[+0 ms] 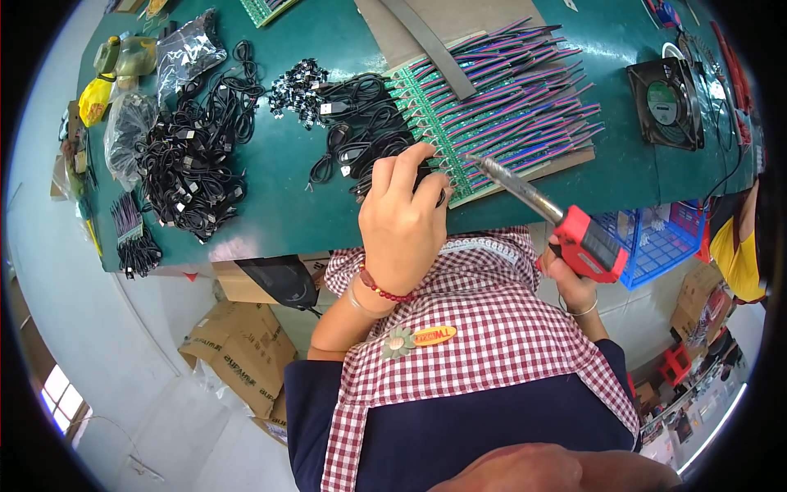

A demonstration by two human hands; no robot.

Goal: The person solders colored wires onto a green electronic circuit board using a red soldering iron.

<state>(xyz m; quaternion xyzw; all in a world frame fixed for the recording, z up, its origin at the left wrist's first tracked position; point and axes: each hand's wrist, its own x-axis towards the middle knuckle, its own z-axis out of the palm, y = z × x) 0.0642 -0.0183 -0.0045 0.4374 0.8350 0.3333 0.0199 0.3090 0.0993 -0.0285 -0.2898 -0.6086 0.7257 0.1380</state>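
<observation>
While the right hand wraps tight around the red handle of a soldering iron, its metal tip angles up and left to the near edge of the green circuit boards. Left hand is curled closed right there too, fingers bent down at the boards' near-left corner, pinching something too small to make out, just beside the iron's tip. Beaded bracelet and a thin bangle on that wrist. The boards lie in a row on a brown sheet, purple and red wires fanning off them to the right, a grey metal bar laid slantwise across the top. Touching the left hand, a tangle of black cables; further left, a bigger heap of black cables and clear plastic bags. All of it sits on a green table. Far right, a black square fan, and below the table edge a blue basket.
</observation>
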